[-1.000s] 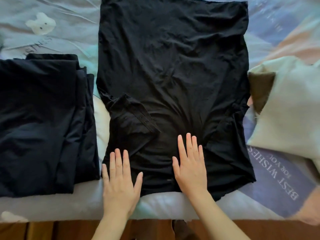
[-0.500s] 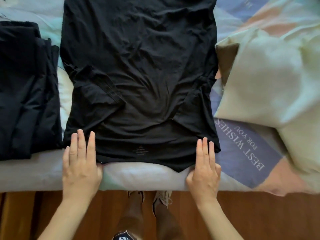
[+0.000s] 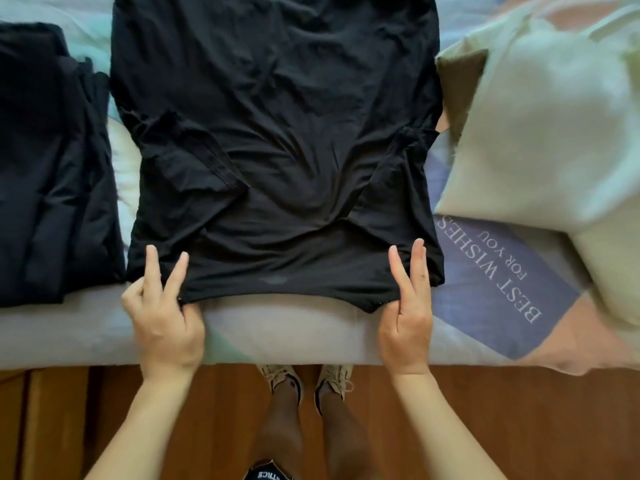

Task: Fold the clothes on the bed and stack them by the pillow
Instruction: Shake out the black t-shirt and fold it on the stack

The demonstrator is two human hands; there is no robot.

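Note:
A black T-shirt (image 3: 277, 133) lies spread on the bed with both sleeves folded inward, its collar end toward me. My left hand (image 3: 162, 306) pinches the near left corner, two fingers on top and the thumb under the edge. My right hand (image 3: 407, 306) pinches the near right corner the same way. A folded stack of black clothes (image 3: 48, 168) sits to the left of the shirt. A pale cream garment (image 3: 540, 133) lies crumpled to the right.
The bed sheet (image 3: 502, 278) carries printed words and pastel patches; its near edge (image 3: 294, 341) runs across the view. Below it is a wooden floor (image 3: 519, 410) with my feet in beige shoes (image 3: 304, 379).
Both hands went from lying flat near the shirt's middle to its two near corners, and now pinch the edge. The view has shifted closer.

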